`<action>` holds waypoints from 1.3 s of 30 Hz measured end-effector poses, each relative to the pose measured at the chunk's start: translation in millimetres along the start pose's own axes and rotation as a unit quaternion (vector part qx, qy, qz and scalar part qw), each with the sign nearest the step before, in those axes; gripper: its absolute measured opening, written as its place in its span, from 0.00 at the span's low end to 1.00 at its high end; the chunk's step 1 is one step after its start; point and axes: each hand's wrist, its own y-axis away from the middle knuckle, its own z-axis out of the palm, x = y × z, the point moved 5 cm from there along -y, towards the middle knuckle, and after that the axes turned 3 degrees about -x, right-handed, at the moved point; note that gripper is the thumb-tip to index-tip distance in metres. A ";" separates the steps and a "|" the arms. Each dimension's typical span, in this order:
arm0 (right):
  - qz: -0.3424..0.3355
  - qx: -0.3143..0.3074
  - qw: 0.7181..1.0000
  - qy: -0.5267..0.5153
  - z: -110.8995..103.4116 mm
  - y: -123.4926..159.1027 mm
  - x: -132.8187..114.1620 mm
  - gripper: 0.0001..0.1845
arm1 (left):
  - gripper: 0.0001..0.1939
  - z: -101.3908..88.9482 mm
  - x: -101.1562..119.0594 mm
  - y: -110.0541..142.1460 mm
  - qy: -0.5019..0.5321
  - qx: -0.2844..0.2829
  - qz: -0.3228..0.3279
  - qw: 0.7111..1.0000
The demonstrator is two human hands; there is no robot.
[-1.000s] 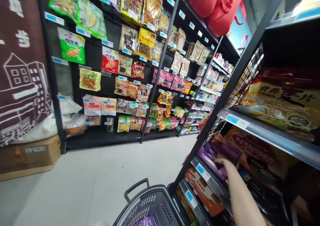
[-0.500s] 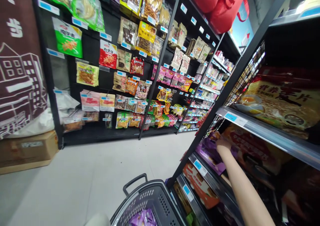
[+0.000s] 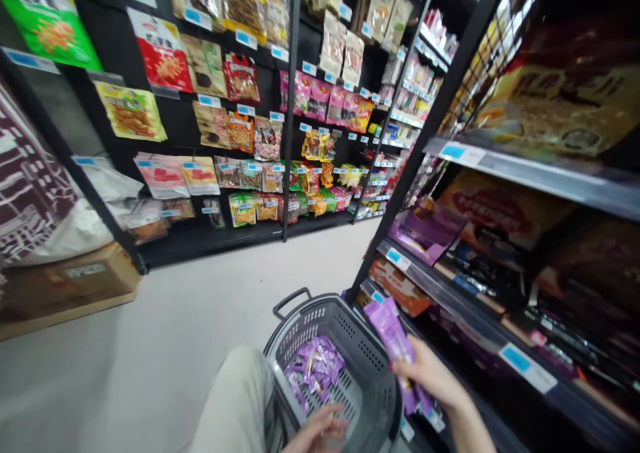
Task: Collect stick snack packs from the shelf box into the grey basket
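Note:
In the head view, my right hand (image 3: 430,373) is closed around several long purple snack packets (image 3: 390,329), held above the right rim of a grey shopping basket (image 3: 373,393). More purple packets (image 3: 317,366) lie in a loose pile on the basket's slotted floor. My left hand (image 3: 320,429) is over the near side of the basket, blurred, its fingers loosely apart with nothing visible in them. A purple display box (image 3: 425,229) of the same colour sits on the shelf to the right.
Metal shelving (image 3: 540,179) with bagged and boxed food rises close on the right. Across the pale floor (image 3: 200,306), a black rack (image 3: 200,236) holds hanging snack bags. A cardboard box (image 3: 75,289) stands at left. My knee (image 3: 240,399) is beside the basket.
My right hand has come out of the shelf's purple box with purple packets and moved down to the basket. My left hand has come into view, and the view has tilted downward.

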 end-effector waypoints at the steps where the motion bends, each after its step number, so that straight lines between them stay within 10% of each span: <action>1: 0.007 -0.017 0.999 -0.042 35.8 7.9 21.4 0.11 | 0.23 4.1 0.4 -3.7 0.074 -0.066 0.051 0.994; 6: 0.056 -0.021 0.990 -0.127 166.9 30.1 99.8 0.14 | 0.30 14.0 -14.4 -4.4 0.216 -0.131 0.140 0.958; 11: 0.061 0.037 0.995 -0.062 218.0 42.4 121.0 0.27 | 0.20 8.2 -30.8 3.9 0.240 -0.014 0.112 0.964; 21: -0.010 0.054 0.966 -0.253 218.3 44.6 117.9 0.19 | 0.17 -23.0 -10.2 12.8 0.309 -0.002 0.158 0.938; 27: 0.065 0.059 0.956 -0.279 209.8 42.5 139.6 0.19 | 0.19 -38.5 -9.2 9.7 0.316 0.022 0.142 0.938; 39: 0.037 0.184 0.770 -0.610 180.3 45.8 152.6 0.12 | 0.17 8.0 -31.4 11.2 -0.007 -0.030 0.075 0.997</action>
